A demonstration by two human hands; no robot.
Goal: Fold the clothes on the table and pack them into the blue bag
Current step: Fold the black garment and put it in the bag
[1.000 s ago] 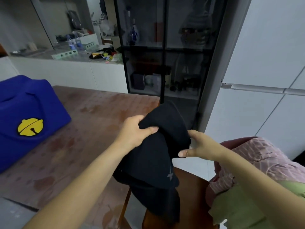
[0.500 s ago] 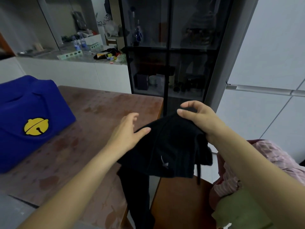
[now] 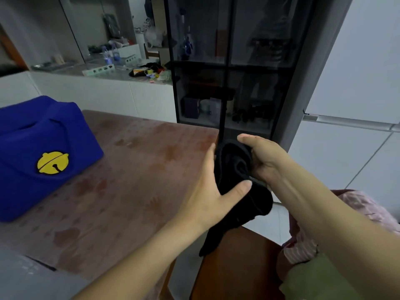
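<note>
— Lying nearest, down right of the fingers?
— Pink striped clothes (image 3: 303, 250) and a green garment (image 3: 313, 282), heaped.
— And the hands?
— Both hold a bunched black garment (image 3: 234, 169): left hand (image 3: 207, 191) with thumb pressed across it, right hand (image 3: 267, 161) with fingers curled over its top; a tail hangs below.
— Beyond?
— The blue bag (image 3: 43, 137) sits on the table (image 3: 129, 187), well left of the fingers.
</note>
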